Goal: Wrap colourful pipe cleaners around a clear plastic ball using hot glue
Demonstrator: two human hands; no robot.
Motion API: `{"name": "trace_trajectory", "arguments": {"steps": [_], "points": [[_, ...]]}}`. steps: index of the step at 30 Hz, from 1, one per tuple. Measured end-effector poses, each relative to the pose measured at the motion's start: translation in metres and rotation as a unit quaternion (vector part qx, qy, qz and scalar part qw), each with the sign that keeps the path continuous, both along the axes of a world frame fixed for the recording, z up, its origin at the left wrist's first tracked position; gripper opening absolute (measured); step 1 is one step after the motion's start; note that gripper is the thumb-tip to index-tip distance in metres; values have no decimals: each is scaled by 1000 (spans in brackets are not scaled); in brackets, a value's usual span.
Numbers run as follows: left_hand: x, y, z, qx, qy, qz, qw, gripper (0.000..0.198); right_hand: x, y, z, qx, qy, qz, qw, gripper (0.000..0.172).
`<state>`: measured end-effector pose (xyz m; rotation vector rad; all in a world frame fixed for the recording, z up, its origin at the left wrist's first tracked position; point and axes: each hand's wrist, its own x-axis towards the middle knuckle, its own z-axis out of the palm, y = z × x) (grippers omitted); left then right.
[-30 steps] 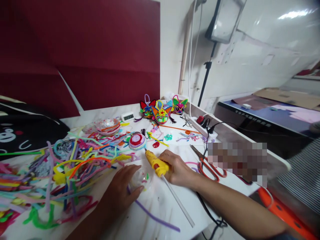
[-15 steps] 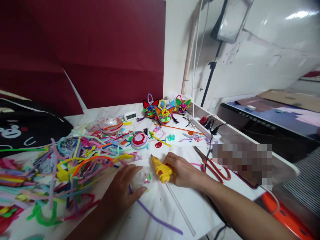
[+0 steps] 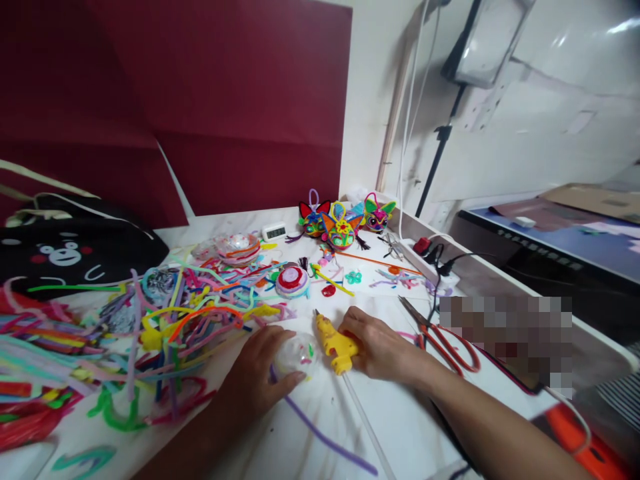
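My left hand (image 3: 263, 373) is curled round a clear plastic ball (image 3: 296, 356), with its thumb along the near side. Small coloured specks show through the ball. A purple pipe cleaner (image 3: 325, 440) runs from under that hand towards the table's near edge. In my right hand (image 3: 373, 343) is a yellow hot glue gun (image 3: 335, 343), its nozzle pointing away from me and a long glue stick (image 3: 367, 427) sticking out of its back. The glue gun lies just right of the ball, a small gap between them. The fingers behind its handle are partly hidden.
Loose pipe cleaners (image 3: 165, 333) heap up on the left. Red-handled scissors (image 3: 445, 340) lie right of my right hand, near a power strip (image 3: 430, 263). Finished pipe-cleaner animal heads (image 3: 341, 230) stand at the back, beside a small timer (image 3: 274, 232). A black bag (image 3: 75, 257) sits far left.
The camera view has turned slightly left, so everything appears further right. Both hands keep their grips, and the glue gun and ball stay almost the same distance apart.
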<state>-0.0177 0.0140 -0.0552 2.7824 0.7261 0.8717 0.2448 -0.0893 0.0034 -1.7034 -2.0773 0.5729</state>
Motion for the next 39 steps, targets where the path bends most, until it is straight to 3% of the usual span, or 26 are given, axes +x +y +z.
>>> {"name": "trace_trajectory", "arguments": {"steps": [12,20,24,28,32,35,39], "points": [[4,-6,8,-32,-13,5,999,40,3,1,-2,-5,-6,10,1000,29],[1,-1,7,-40,18,-22,999,61,6,4,-5,-4,-4,0,1000,29],[1,-1,11,-33,-15,-15,999,48,6,3,-2,-14,-5,6,1000,30],[1,0,29,24,-81,20,996,26,6,-1,3,-26,-8,25,999,32],[-4,15,56,100,-109,132,980,25,6,-4,6,-18,-6,45,999,33],[-10,40,77,60,-87,240,965,34,5,-5,7,-8,-7,43,999,26],[-16,87,91,-19,36,236,971,39,3,-5,8,21,-20,46,999,20]]}}
